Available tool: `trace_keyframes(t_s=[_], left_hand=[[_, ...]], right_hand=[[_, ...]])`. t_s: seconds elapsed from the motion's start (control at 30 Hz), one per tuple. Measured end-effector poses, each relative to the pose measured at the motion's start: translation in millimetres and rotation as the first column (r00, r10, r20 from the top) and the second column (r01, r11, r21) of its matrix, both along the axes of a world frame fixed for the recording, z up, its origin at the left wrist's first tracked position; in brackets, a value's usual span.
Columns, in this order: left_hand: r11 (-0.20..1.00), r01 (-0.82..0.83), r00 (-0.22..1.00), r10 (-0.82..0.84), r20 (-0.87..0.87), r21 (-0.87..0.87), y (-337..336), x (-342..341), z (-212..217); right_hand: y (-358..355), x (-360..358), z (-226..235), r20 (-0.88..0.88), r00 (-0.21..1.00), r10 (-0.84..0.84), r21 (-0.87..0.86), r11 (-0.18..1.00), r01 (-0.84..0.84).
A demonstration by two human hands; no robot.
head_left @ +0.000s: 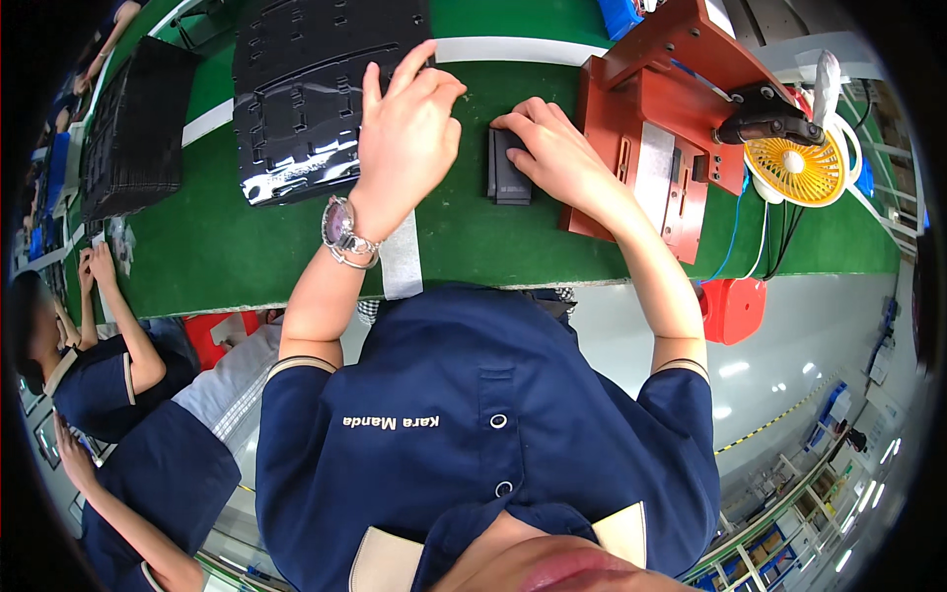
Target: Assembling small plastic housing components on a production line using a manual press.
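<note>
My right hand point(564, 163) has its fingers bent around the upper right part of a small black rectangular block point(511, 187) on the green table. The block looks like a stack of thin flat pieces, though its exact kind is not clear. To the left, my left hand point(406, 138) is raised beside the edge of a black plastic tray point(296, 109) with rows of moulded slots. Its fingers are apart, and I see nothing in them. A watch and a bangle circle that wrist.
A red-brown metal fixture point(641, 148) with a black toggle clamp point(774, 123) stands right of the block. Beyond it are a yellow fan point(794, 168) and cables. More black trays point(138, 128) lie left. Co-workers sit at the left, and a red stool point(732, 311) is below the table.
</note>
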State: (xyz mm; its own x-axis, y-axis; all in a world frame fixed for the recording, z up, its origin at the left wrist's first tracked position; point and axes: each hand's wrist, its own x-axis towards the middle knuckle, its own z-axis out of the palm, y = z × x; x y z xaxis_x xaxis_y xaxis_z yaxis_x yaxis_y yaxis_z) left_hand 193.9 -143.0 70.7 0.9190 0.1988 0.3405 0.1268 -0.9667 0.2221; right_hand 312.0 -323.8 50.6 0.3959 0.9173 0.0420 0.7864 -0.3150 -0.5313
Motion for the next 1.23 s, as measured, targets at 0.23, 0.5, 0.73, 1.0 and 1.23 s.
trace_keyframes(t_s=[0.23,0.5,0.73,1.0,1.23], left_hand=[[0.999,0.024,1.0,-0.024,0.007,-0.023,43,-19,-1],[0.975,0.185,0.98,-0.193,0.051,0.125,3,-19,19],[0.869,0.4,0.881,-0.452,-0.138,-0.291,-32,-9,-18],[0.871,0.35,0.914,-0.398,-0.079,-0.345,-48,0,-5],[0.77,0.545,0.831,-0.547,0.096,-0.331,-102,61,0]], right_hand=[[-9,-4,2,0.021,1.0,-0.011,-0.029,1.0,0.011],[-20,-18,10,0.185,0.976,-0.113,0.184,0.98,0.078],[-85,-19,32,0.125,0.914,-0.387,0.39,0.866,0.313],[-168,-8,10,0.151,0.59,-0.794,0.502,0.575,0.646],[-169,14,-17,0.145,0.582,-0.8,0.157,0.6,0.785]])
